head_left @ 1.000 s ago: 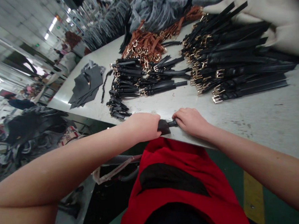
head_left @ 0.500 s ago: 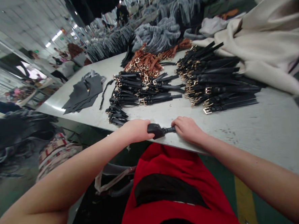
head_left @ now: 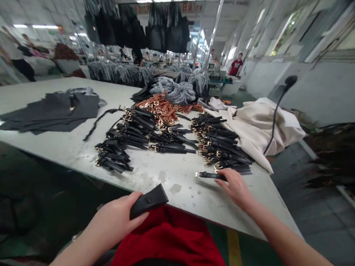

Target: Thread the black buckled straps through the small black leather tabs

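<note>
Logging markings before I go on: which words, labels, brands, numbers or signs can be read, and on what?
"日", probably: pale background banner with red characters; the rest is too blurred to read.
Flat black leather piece in the left hand: no readable text.
Black leather strap with metal buckle in the right hand: none either.

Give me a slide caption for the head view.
Left hand holds a black leather-look piece; right hand holds a buckled strap beside piled black straps.

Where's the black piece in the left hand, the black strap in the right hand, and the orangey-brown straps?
Black piece (head_left: 152,198), head view: middle of its face.
Black strap (head_left: 211,175), head view: the band, between buckle and fingers.
Orangey-brown straps (head_left: 161,107), head view: middle of the pile.
</note>
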Demonstrator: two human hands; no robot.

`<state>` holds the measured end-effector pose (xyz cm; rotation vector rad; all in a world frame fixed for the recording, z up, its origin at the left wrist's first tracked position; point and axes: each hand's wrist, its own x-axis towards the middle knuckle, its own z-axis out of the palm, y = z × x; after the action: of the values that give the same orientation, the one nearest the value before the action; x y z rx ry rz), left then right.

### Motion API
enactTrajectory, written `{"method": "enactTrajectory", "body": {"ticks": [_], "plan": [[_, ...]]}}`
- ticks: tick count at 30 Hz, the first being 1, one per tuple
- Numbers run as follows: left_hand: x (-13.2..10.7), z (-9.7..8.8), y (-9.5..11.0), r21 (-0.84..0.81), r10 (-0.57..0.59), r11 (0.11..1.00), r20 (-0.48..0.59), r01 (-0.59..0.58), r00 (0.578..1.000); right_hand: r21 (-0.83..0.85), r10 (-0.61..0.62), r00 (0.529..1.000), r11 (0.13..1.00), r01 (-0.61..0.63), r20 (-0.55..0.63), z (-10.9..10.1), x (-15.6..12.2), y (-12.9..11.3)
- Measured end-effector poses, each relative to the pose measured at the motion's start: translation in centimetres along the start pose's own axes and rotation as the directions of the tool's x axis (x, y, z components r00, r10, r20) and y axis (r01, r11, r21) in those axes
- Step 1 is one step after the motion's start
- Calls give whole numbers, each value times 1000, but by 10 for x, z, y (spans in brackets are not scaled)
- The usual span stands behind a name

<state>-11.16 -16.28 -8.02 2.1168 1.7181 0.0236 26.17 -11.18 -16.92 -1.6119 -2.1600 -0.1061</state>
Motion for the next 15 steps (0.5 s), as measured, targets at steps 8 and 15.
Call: {"method": "enactTrajectory", "body": {"ticks": [8, 15], "plan": [[-5, 10, -32, -126, -21, 992, -43, 16, 999, -356, 102, 994, 928, -112, -48, -6, 48, 89], [1, 5, -56, -191, -64, 980, -13, 61, 998, -164, -225, 973, 959, 229, 41, 42, 117, -40]]}}
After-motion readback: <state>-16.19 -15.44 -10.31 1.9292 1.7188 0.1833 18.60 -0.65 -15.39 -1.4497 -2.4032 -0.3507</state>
